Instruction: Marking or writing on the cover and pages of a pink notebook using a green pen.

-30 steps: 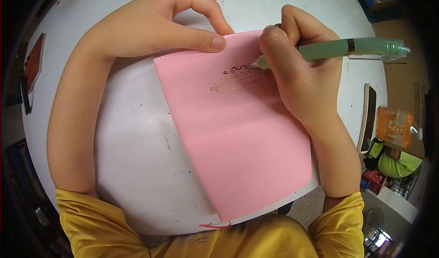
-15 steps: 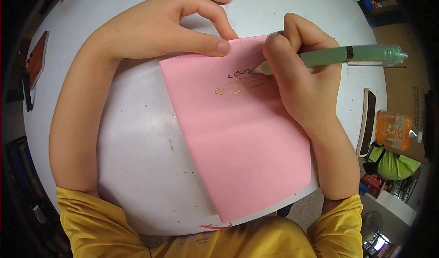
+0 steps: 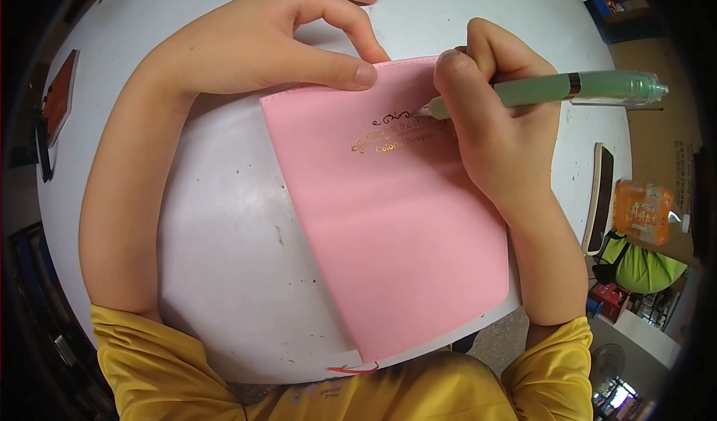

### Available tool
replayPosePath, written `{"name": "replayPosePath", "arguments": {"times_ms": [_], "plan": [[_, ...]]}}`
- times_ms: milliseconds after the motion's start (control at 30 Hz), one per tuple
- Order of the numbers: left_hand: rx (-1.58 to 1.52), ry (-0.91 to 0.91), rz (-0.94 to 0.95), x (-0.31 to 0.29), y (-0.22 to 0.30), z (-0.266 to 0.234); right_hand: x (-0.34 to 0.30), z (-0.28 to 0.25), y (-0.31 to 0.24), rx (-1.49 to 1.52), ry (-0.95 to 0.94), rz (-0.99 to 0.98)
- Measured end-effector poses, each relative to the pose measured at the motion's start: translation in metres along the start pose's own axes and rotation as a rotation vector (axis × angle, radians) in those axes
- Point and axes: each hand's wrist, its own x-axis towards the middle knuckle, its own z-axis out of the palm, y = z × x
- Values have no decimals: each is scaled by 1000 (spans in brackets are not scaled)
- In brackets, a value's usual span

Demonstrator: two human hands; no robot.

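Note:
A pink notebook [image 3: 403, 257] with a stitched border lies closed and slanted on the white table. Dark and gold ornaments with lettering are printed on the upper part of its cover. My right hand [image 3: 500, 130] is closed round a translucent green pen [image 3: 538, 90], whose tip meets the cover at the right end of a dark curly ornament [image 3: 392, 117]. Resting its thumb on the notebook's far edge, my left hand [image 3: 276, 40] is open, with its other fingers spread beyond that edge. A thin red ribbon [image 3: 355, 370] sticks out at the near end.
The white table [image 3: 224, 227] carries a long dark object with a pale rim [image 3: 600, 197] at the right. Past the right edge are an orange translucent package [image 3: 642, 212] and a lime-green bag-like thing [image 3: 642, 268]. A reddish-brown flat object [image 3: 61, 96] lies at the far left.
My right hand and the pen have shifted slightly to the right, the tip moving along the curly ornament. My left hand and the notebook stay almost where they were.

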Motion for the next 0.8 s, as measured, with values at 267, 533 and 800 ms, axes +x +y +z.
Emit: {"name": "replayPosePath", "arguments": {"times_ms": [267,533,800], "plan": [[-17,31,33,0,-6,2,1,0,4,-23,8,-36],[-59,28,8,0,-3,3,3,0,3,-54,7,-29],[-12,36,4,-2,-2,0,1,2,3,-49,9,-77]]}}
